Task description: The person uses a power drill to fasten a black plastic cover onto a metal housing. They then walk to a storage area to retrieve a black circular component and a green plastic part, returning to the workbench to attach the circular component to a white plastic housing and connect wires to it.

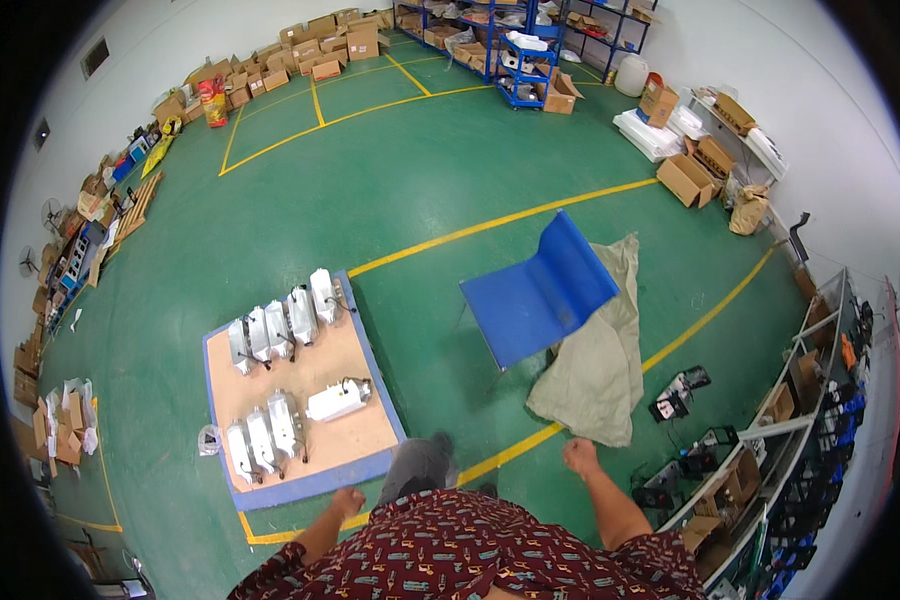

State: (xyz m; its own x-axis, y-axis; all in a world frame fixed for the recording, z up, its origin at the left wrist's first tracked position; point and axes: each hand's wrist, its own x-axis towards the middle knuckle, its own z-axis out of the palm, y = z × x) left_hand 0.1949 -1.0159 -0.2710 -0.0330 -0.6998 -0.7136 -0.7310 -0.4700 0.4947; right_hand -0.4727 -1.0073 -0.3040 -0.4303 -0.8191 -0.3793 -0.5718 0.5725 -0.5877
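My left hand point(349, 501), fingers loosely curled and nothing seen in it, hangs by the front edge of a low board point(322, 367) with a blue border. Several silver metal cylindrical units point(277, 330) with black cables lie in a slanted row on the board's far part. Nearer me is a shorter row of similar units point(266, 442), and a whiter unit point(339, 400) lies crosswise to its right. My right hand point(580, 456) is curled with nothing visible in it, in front of a beige cloth sheet point(592, 382). A blue fabric chair point(536, 296) stands partly over that sheet.
On my right, a rack point(776, 427) holds boxes and parts, with black-and-white devices point(675, 394) on the floor beside it. Cardboard boxes point(307, 52) line the far wall near blue shelving point(487, 34) and a blue cart point(525, 71). A wooden pallet point(139, 202) lies left.
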